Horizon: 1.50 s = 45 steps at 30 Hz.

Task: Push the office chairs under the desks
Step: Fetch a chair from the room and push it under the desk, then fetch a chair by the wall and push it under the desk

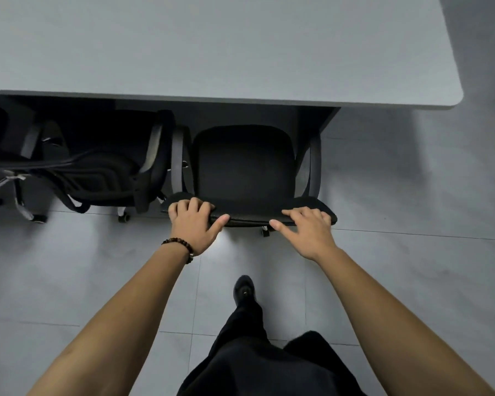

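Note:
A black office chair stands in front of me with its seat partly under the grey desk. My left hand grips the left end of the chair's backrest top, fingers curled over it and thumb underneath. My right hand rests on the right end of the same backrest, fingers over the top edge and thumb stretched out along its near side. The chair's grey armrests reach forward beneath the desk edge. One caster shows below the backrest, between my hands.
A second black office chair sits to the left, tucked under the same desk, with more chair legs and casters further left. The desk's right corner ends over grey tiled floor. My own leg and black shoe stand behind the chair.

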Available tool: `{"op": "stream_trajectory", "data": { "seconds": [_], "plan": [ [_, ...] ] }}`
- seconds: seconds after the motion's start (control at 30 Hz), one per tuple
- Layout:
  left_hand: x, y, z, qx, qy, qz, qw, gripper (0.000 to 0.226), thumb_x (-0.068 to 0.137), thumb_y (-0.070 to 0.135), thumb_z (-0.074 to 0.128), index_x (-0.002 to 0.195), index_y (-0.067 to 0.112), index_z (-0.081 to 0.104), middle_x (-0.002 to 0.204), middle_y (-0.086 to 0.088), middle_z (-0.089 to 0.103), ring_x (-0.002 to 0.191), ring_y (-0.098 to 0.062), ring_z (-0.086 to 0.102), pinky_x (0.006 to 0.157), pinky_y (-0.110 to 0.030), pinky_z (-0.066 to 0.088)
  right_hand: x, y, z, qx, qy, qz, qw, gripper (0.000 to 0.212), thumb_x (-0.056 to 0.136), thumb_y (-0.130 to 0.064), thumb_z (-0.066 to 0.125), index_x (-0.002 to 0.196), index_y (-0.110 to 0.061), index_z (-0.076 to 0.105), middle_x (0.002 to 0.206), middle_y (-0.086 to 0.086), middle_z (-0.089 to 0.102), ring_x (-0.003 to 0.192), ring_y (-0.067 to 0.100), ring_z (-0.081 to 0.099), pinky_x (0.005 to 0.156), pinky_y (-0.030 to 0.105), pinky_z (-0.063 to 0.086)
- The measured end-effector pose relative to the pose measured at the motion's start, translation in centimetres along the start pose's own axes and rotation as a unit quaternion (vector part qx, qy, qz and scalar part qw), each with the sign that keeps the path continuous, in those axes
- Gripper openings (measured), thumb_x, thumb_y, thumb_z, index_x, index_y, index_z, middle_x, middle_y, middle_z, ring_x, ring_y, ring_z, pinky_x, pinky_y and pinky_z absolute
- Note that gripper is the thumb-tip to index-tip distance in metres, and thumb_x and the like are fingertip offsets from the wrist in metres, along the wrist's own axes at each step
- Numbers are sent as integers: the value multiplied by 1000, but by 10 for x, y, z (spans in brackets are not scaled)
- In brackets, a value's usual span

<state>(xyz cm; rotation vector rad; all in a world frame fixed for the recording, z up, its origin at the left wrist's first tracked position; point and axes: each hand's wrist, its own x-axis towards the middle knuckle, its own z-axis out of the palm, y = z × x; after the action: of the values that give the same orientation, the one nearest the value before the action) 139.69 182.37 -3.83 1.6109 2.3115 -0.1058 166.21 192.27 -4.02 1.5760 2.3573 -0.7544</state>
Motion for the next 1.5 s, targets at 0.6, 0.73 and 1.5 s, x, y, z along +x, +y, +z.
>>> {"op": "stream_trajectory", "data": {
  "seconds": [0.6, 0.73, 1.5],
  "plan": [
    [59, 34, -13, 2, 15, 6, 1000, 73, 84, 74, 19, 109, 21, 62, 101, -6, 56, 98, -31, 47, 100, -47, 26, 51, 27, -35, -3, -6, 7, 1000, 80, 84, -84, 20, 140, -35, 49, 138, -4, 49, 131, 23, 36, 109, 42, 20],
    [45, 42, -5, -25, 18, -10, 999, 69, 85, 72, 23, 108, 21, 62, 100, -4, 55, 99, -30, 47, 100, -48, 26, 53, 36, -40, -14, -5, -20, 1000, 77, 86, -83, 22, 140, -35, 50, 138, -4, 50, 132, 23, 36, 110, 41, 20],
    [-16, 42, -50, -306, 75, 1, 949, 54, 94, 37, 55, 142, 16, 41, 138, 5, 47, 131, -15, 38, 109, -33, 29, -36, 24, -54, 192, 75, 25, 978, 75, 97, -50, 52, 157, -25, 15, 163, 1, 16, 149, 18, 18, 119, 38, 21]
  ]
}}
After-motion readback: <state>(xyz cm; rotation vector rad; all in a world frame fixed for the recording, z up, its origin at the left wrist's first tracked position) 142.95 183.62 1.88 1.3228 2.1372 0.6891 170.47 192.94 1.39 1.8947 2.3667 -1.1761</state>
